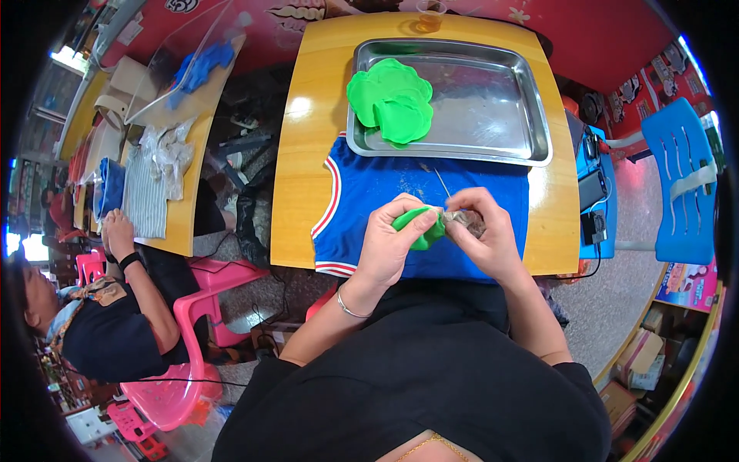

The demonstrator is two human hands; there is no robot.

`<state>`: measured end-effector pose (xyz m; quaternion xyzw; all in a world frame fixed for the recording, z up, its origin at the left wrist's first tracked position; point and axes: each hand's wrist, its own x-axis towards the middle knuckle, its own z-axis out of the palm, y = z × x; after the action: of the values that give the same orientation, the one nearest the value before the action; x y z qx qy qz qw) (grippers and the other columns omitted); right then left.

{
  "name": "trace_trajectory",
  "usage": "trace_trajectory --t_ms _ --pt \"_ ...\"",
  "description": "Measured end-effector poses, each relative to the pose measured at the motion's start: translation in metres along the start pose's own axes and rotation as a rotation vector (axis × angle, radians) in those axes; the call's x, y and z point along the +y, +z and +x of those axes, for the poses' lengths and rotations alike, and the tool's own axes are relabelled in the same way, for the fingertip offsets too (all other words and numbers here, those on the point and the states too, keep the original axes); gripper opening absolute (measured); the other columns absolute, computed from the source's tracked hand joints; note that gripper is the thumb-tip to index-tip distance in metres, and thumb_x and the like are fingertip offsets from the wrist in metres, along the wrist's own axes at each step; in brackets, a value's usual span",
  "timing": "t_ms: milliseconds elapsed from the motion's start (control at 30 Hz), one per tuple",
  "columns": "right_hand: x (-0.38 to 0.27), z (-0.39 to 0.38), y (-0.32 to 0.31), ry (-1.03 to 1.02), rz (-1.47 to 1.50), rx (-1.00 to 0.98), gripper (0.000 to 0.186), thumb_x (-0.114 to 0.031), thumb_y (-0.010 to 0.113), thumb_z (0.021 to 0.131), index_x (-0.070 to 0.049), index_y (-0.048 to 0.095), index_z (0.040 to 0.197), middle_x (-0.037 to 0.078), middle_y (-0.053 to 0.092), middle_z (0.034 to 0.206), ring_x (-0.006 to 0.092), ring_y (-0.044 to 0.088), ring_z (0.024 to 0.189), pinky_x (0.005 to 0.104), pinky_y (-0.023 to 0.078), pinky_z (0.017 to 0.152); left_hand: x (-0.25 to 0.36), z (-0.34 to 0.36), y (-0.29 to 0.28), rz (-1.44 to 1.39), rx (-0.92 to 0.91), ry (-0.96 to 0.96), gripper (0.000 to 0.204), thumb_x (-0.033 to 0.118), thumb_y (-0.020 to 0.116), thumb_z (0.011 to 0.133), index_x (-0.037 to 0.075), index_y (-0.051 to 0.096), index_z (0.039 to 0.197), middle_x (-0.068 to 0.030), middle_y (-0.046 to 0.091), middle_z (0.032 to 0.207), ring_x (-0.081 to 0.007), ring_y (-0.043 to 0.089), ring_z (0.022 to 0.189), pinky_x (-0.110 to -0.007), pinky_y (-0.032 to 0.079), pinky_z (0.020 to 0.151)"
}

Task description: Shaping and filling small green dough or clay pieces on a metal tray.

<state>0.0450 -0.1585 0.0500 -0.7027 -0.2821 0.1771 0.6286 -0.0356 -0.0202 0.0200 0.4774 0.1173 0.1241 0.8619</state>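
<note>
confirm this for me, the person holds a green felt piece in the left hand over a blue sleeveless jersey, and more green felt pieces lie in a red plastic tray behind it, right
Not quite. The tray is not red plastic: it is a shiny rectangular metal tray, as the head view shows. The rest holds: the left hand holds a green felt piece over the blue sleeveless jersey, and more green felt pieces lie in that tray behind it.

A yellow wooden table (pixel 308 154) is set against a red wall (pixel 585 23) at the far side. A second yellow table (pixel 185 208) is placed to its left, with pink plastic chairs (pixel 200 308) drawn up near it, one of them occupied by a seated person (pixel 108 323). A blue plastic chair (pixel 681 185) is seen to the right. Grey speckled floor (pixel 623 308) is visible between the furniture, and cardboard boxes (pixel 639 362) are stacked at the lower right. Bright daylight is admitted at the far left edge.
</note>
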Motion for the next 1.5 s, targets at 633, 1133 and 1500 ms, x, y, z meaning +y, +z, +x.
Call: trace_trajectory --t_ms 633,1133,1500 --pt "0.0 0.001 -0.003 -0.114 -0.442 0.029 0.02 -0.008 0.069 0.072 -0.003 0.054 0.085 0.006 0.057 0.07 0.018 0.058 0.059 0.028 0.045 0.053 0.004 0.002 0.002 0.319 -0.087 0.089 0.007 0.006 0.067 0.08 0.0 0.068 0.084 -0.0012 0.051 0.082 -0.0076 0.049 0.076 -0.021 0.041 0.063" --pt "-0.001 0.002 -0.016 0.078 -0.309 -0.272 0.021 -0.008 0.061 0.077 -0.002 0.049 0.093 0.008 0.058 0.072 0.0149 0.059 0.064 0.0276 0.044 0.056 -0.004 0.001 -0.008 0.122 -0.014 -0.054 0.012 0.012 0.062 0.087 0.001 0.064 0.089 -0.0009 0.062 0.079 -0.0053 0.056 0.072 -0.02 0.046 0.064" --pt "0.0 0.001 -0.007 -0.22 -0.359 -0.215 0.012 -0.002 0.058 0.075 0.001 0.057 0.086 0.009 0.058 0.075 0.0199 0.057 0.064 0.0276 0.045 0.058 -0.004 0.002 -0.01 0.127 -0.038 0.009 0.007 0.008 0.064 0.084 0.001 0.063 0.082 -0.0012 0.059 0.082 -0.0068 0.055 0.078 -0.022 0.045 0.07"
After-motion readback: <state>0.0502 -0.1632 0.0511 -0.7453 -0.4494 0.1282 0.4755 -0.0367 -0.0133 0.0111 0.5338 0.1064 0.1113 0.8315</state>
